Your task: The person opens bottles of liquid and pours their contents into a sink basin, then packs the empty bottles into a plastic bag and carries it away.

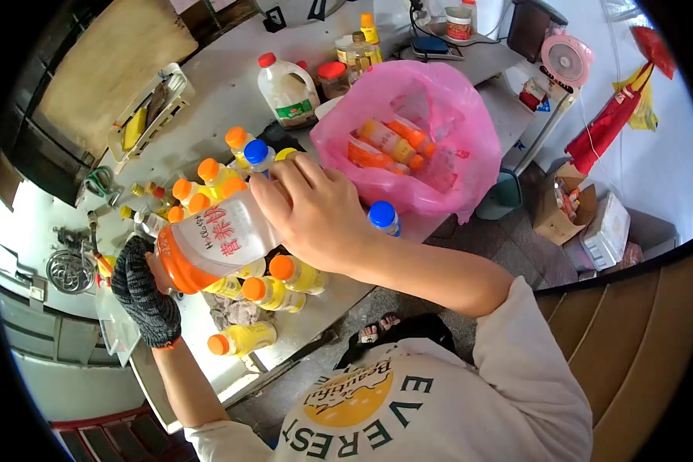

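Observation:
Held sideways in front of me is a large see-through plastic bottle (227, 235) with red lettering and an orange band. My right hand (323, 212), bare, grips its right end. At the orange end, my left hand (146, 292) wears a dark knitted glove and is wrapped around the bottle. Whatever lies under the gloved fingers is hidden. Below and behind it stand several yellow bottles with orange caps, one yellow bottle (242, 339) lying on its side near the table's front edge. A blue-capped bottle (259, 154) shows just behind the right hand.
A pink plastic bag (470, 154) holding orange-labelled bottles sits open on the table's right. Another blue-capped bottle (383, 218) stands by its edge. Behind are a white milk jug (289, 92) and a red-lidded jar (332, 79). A cardboard box (564, 212) is on the floor.

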`<state>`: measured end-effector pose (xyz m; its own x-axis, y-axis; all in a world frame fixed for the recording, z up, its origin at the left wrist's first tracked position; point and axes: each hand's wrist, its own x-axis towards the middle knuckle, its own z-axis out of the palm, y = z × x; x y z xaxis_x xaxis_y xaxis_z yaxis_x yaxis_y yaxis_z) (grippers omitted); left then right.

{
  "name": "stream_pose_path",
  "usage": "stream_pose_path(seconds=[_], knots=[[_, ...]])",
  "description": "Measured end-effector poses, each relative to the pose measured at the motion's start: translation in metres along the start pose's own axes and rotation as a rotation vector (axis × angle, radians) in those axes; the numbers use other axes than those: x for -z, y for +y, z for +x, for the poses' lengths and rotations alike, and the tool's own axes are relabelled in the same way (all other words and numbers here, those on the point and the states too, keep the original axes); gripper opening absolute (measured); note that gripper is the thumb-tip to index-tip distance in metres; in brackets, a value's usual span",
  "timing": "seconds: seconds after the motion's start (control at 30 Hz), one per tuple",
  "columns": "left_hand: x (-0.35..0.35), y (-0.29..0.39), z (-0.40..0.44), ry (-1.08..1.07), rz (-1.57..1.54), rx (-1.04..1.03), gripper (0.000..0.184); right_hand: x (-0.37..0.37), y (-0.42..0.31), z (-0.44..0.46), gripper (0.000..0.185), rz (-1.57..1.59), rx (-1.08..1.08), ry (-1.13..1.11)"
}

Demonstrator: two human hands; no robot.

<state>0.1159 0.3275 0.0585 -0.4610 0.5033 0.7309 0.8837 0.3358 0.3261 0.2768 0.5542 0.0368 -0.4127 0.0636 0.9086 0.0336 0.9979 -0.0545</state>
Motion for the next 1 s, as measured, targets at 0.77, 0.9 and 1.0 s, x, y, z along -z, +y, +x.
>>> stream_pose_path(seconds=[0.77, 0.9, 1.0], knots=[[0.026, 0.021, -0.044, -0.166, -0.446, 0.702, 0.029, -0.035, 0.338, -0.141, 0.051, 0.258, -1.369, -0.97], [0.02, 0.044, -0.071, -0.236, -0.391, 0.665, 0.029, -0.048, 0.308, -0.118, 0.051, -0.21, -0.714, -0.71], [-0.001, 0.063, -0.088, -0.37, -0.166, 0.556, 0.044, -0.02, 0.212, -0.08, 0.052, 0.392, -0.672, -0.722]])
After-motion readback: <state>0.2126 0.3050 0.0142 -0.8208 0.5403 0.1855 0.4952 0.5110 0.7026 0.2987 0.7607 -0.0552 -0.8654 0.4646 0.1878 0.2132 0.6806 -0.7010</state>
